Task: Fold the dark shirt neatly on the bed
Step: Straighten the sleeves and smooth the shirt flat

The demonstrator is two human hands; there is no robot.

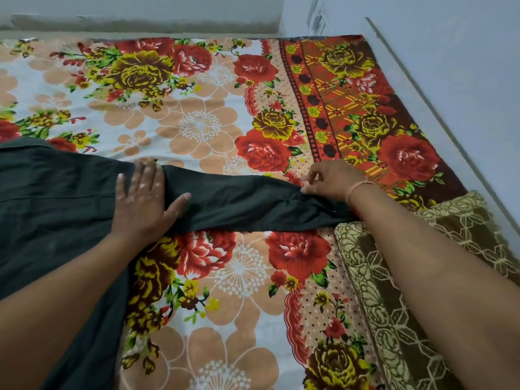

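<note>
Dark grey fabric shirt [56,192] lies spread flat on the left side of the bed, over a floral bedsheet [202,125] printed with red and yellow roses and peach blossoms on white. Its body fills the near-left part of the scene, with the collar end at the far left. One long sleeve [239,201] stretches out to the right across the sheet. The left hand [143,198] rests palm down where that sleeve joins the body of the shirt. Its fingers are straight and spread, pointing toward the far side, and its thumb is stretched out to the right along the sleeve, so this grip is apart and presses rather than clasps. The right hand [332,178] is at the sleeve's right end. Its grip is closed on the cloth, with thumb and fingertips pinching the upper edge near the cuff while the other fingers curl loosely above. A thin pinkish thread band [357,190] circles the right wrist. The cuff end lies just beside an olive-brown blanket [394,277] with a cream rose and lattice pattern, which is bunched along the right edge of the bed. A pale wall [450,66] runs beyond it at the far right.
</note>
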